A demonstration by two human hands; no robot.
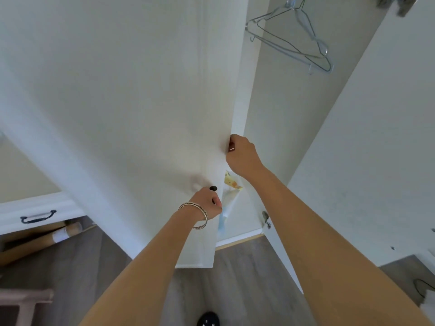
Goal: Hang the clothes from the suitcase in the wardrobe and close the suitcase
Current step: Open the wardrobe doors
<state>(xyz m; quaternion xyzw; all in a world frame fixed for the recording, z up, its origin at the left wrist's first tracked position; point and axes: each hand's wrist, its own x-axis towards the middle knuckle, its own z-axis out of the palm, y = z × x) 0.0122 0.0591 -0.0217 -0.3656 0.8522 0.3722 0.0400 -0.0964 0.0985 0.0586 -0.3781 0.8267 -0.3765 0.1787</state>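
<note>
- Nearest me: grey wood floor (237, 274) and a dark shoe tip (208, 320) at the bottom edge.
- My left hand (207, 203), bangles (195, 215) on its wrist, is curled closed at the small dark knob (213, 188) on the left wardrobe door (141, 114); I cannot tell if the fingers actually pinch it.
- My right hand (241, 155) sits higher, fingers hooked around that door's free edge, gripping it.
- Between the two hands, a strip of pale garment (229, 196) with a yellow patch shows in the gap behind the door edge, inside the wardrobe.
- Far left: white drawer (35, 215) with a black handle, cardboard tubes (40, 241) on the floor.
- Farthest, up top: bare wire hangers (292, 36) inside the wardrobe; right door (376, 137) stands open.
</note>
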